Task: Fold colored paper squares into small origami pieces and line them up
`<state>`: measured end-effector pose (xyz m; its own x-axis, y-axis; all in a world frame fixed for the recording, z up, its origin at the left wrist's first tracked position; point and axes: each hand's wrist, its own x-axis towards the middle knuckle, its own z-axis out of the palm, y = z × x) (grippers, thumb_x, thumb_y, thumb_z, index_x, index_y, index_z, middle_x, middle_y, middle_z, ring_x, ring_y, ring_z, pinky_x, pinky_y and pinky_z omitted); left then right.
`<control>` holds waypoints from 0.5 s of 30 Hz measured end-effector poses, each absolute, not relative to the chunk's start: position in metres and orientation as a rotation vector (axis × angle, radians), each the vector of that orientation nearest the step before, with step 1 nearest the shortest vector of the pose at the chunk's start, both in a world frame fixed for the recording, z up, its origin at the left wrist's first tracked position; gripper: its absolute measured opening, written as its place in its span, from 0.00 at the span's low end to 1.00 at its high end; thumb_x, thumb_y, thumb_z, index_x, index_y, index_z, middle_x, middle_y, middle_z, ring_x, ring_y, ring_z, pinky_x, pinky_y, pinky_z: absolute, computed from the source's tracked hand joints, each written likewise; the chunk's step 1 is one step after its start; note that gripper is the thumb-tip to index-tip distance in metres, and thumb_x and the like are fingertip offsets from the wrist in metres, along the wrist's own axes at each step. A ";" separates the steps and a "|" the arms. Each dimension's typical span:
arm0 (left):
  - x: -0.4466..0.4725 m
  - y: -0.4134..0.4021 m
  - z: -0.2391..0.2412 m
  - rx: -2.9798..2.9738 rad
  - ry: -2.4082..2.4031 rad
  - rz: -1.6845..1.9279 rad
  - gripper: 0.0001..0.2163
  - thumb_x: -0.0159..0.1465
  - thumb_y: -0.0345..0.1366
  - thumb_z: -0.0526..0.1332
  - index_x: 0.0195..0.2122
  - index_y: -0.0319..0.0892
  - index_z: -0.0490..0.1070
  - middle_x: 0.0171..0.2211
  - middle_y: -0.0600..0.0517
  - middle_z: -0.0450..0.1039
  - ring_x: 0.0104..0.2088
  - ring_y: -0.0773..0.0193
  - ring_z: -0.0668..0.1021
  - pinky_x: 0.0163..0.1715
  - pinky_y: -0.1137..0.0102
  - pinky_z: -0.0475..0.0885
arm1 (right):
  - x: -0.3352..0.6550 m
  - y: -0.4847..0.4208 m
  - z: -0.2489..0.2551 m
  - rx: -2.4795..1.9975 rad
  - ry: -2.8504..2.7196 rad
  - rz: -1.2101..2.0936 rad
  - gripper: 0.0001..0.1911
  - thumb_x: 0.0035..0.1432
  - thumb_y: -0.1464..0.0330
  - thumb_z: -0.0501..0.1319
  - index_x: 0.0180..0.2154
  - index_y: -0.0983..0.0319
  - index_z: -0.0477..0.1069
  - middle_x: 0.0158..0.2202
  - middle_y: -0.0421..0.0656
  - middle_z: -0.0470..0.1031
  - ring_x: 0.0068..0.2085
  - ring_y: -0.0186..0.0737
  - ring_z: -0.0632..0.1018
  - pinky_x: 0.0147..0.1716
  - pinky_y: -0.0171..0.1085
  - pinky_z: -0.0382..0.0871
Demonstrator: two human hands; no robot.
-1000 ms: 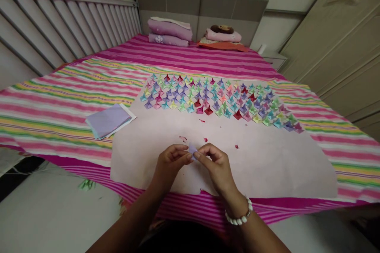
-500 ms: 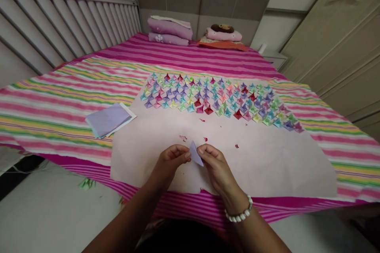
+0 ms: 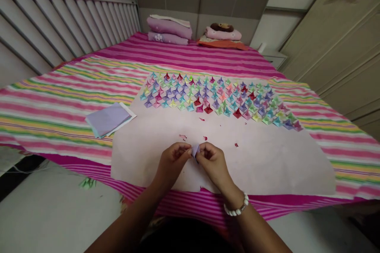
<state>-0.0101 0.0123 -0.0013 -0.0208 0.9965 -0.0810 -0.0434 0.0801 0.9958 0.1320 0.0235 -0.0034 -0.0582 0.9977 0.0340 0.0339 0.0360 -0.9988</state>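
A small folded piece of purple paper [image 3: 195, 151] is pinched between both hands above a large pale sheet [image 3: 267, 158]. My left hand [image 3: 173, 162] grips its left side with thumb and fingertips. On the right side, my right hand [image 3: 214, 163] closes on it the same way, a white bead bracelet on that wrist. The fingers cover part of the paper, so its exact fold is hard to see. Beyond the hands, rows of small folded paper pieces [image 3: 208, 108] in many colours cover the far part of the sheet.
A stack of coloured paper sheets [image 3: 108, 119] lies left on the striped bedspread [image 3: 59, 99]. Small red scraps [image 3: 205, 138] dot the pale sheet. Folded purple bedding [image 3: 169, 29] and a pink pile [image 3: 222, 34] rest by the headboard [image 3: 184, 4]. A slatted rail [image 3: 68, 19] borders the left.
The purple paper has turned in my fingers and shows less of its face now. Both hands have drawn slightly closer together around it.
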 end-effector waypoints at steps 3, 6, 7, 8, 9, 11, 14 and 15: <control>-0.005 0.010 -0.001 1.248 1.317 1.159 0.15 0.53 0.39 0.67 0.41 0.40 0.72 0.32 0.50 0.77 0.33 0.62 0.78 0.35 0.68 0.73 | 0.128 0.022 -0.006 -1.180 -1.351 1.076 0.01 0.45 0.72 0.61 0.24 0.61 0.70 0.18 0.34 0.61 0.21 0.31 0.62 0.21 0.32 0.55; -0.003 0.008 0.003 1.329 1.396 1.147 0.17 0.52 0.38 0.67 0.43 0.40 0.72 0.36 0.47 0.78 0.35 0.60 0.79 0.35 0.68 0.74 | 0.126 0.021 -0.006 -1.124 -1.404 0.980 0.05 0.46 0.74 0.59 0.26 0.60 0.73 0.25 0.38 0.68 0.26 0.33 0.66 0.25 0.34 0.60; -0.003 0.007 0.005 1.351 1.407 1.144 0.16 0.54 0.38 0.66 0.43 0.40 0.72 0.36 0.47 0.79 0.35 0.59 0.80 0.36 0.68 0.74 | 0.125 0.021 -0.005 -1.116 -1.400 0.970 0.06 0.47 0.74 0.59 0.27 0.60 0.74 0.26 0.39 0.69 0.26 0.34 0.67 0.26 0.34 0.60; -0.003 0.007 0.006 1.374 1.408 1.144 0.13 0.55 0.37 0.65 0.42 0.41 0.73 0.36 0.47 0.79 0.36 0.59 0.80 0.36 0.68 0.74 | 0.125 0.022 -0.005 -1.117 -1.382 0.980 0.06 0.47 0.74 0.59 0.27 0.60 0.74 0.27 0.39 0.69 0.27 0.34 0.67 0.26 0.35 0.61; -0.003 0.007 0.007 1.401 1.399 1.144 0.12 0.56 0.36 0.64 0.42 0.41 0.74 0.36 0.48 0.80 0.36 0.59 0.80 0.36 0.68 0.75 | 0.125 0.022 -0.005 -1.123 -1.349 1.007 0.05 0.47 0.73 0.60 0.27 0.60 0.74 0.27 0.39 0.69 0.26 0.34 0.67 0.26 0.35 0.61; -0.004 0.007 0.009 1.457 1.375 1.135 0.10 0.57 0.34 0.62 0.41 0.42 0.75 0.36 0.48 0.80 0.35 0.59 0.81 0.35 0.68 0.75 | 0.125 0.023 -0.005 -1.130 -1.265 1.096 0.04 0.46 0.72 0.61 0.27 0.60 0.74 0.25 0.38 0.69 0.25 0.34 0.67 0.24 0.35 0.61; -0.006 0.008 0.009 1.517 1.366 1.122 0.12 0.57 0.32 0.62 0.43 0.42 0.74 0.40 0.45 0.79 0.38 0.57 0.81 0.37 0.66 0.76 | 0.126 0.024 -0.006 -1.129 -1.151 1.218 0.02 0.44 0.71 0.62 0.26 0.60 0.73 0.21 0.37 0.68 0.22 0.33 0.66 0.23 0.34 0.61; -0.007 0.008 0.008 1.550 1.353 1.137 0.14 0.57 0.32 0.62 0.45 0.42 0.74 0.44 0.43 0.78 0.41 0.56 0.80 0.39 0.65 0.76 | 0.126 0.025 -0.006 -1.132 -1.126 1.237 0.02 0.44 0.71 0.62 0.26 0.61 0.73 0.20 0.36 0.68 0.21 0.33 0.66 0.22 0.34 0.60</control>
